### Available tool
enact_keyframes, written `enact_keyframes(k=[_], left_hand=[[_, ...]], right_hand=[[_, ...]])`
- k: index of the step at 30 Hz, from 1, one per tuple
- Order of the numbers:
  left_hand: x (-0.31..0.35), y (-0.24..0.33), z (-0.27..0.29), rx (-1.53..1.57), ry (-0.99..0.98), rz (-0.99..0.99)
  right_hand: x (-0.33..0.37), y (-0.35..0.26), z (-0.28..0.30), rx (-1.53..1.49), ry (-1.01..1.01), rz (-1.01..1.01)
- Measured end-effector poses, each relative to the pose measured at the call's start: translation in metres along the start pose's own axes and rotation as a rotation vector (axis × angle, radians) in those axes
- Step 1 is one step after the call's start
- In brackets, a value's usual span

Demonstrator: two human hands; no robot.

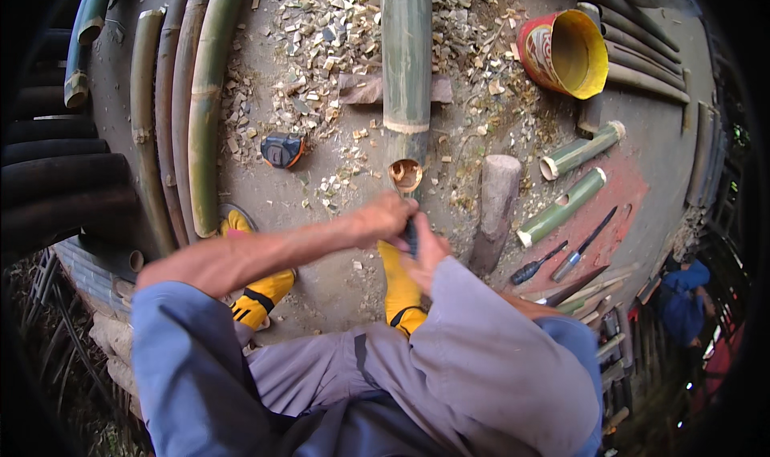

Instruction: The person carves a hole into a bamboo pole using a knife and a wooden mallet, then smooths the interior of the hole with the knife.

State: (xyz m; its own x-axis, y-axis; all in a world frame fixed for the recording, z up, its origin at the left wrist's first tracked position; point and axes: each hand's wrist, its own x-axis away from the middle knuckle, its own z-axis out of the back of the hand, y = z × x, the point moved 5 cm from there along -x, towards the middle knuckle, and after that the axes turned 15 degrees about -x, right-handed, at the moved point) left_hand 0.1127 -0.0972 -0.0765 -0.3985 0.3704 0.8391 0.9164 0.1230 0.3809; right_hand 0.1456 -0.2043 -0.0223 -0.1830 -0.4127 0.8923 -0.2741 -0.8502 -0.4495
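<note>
A green bamboo pole [406, 48] runs away from me down the middle, resting across a wooden block [357, 89]. Near its close end an oval hole is cut, with pale curls of shaving inside. Just below that hole, my left hand [387, 218] and my right hand [430, 256] are closed together around a dark-handled tool [411, 237]. Its working end is hidden, so I cannot tell its exact kind. Part of my right forearm is covered by my raised knee. My yellow-covered feet stand to the left of the pole and under my hands.
Wood chips litter the ground. A tape measure [282, 150] lies left; long bamboo poles [210, 104] lie beyond it. Rightward are a wooden billet [499, 208], a red-yellow bucket [568, 54], short bamboo pieces [563, 207], a screwdriver-like tool [537, 264], a chisel-like tool [585, 244] and a dark blade [574, 287].
</note>
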Motion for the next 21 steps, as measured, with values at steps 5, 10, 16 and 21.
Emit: enact_keyframes(k=[5,10,16,21], left_hand=[[0.002,0.013,-0.007,-0.066,0.12,0.13],[-0.017,0.052,-0.022,-0.259,0.418,-0.386],[-0.027,0.044,-0.045,1.182,0.169,-0.653],[-0.022,0.037,-0.029,1.731,-0.085,-0.804]], right_hand=[[0.008,0.012,0.016,-0.101,0.079,0.112],[-0.005,-0.022,0.083,0.553,0.279,0.351],[-0.022,-0.094,0.11,1.318,0.126,0.861],[-0.057,-0.171,0.05,1.943,-0.303,0.691]])
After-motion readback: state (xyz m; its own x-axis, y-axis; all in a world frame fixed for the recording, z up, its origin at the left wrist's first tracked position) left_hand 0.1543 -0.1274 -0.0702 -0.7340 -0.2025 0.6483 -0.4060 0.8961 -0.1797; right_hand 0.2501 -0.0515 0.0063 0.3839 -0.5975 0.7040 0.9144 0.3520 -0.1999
